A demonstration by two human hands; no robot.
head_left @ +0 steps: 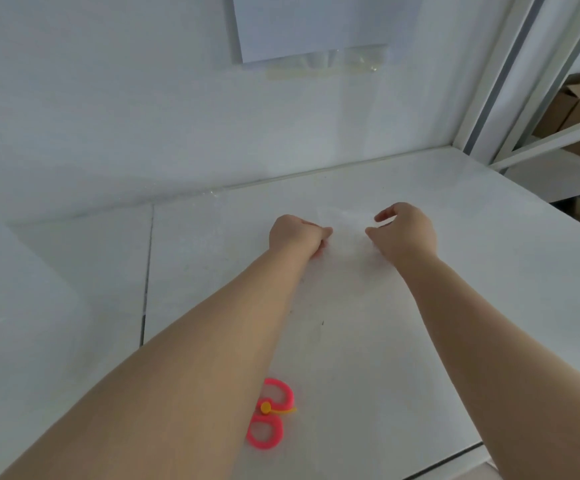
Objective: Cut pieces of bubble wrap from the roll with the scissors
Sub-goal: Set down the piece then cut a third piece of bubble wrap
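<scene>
One faint, clear sheet of bubble wrap (pixel 347 233) lies flat on the white desk (pixel 454 271), stretched between the two hands and hard to make out against the surface. Left hand (pixel 297 237) has its grip closed, pinching the sheet's left edge. Right hand (pixel 404 232) curls half open, fingertips (pixel 371 233) at the right edge; whether it grips cannot be told. Pink-handled scissors (pixel 269 415) lie well behind the grip, beside the left forearm.
</scene>
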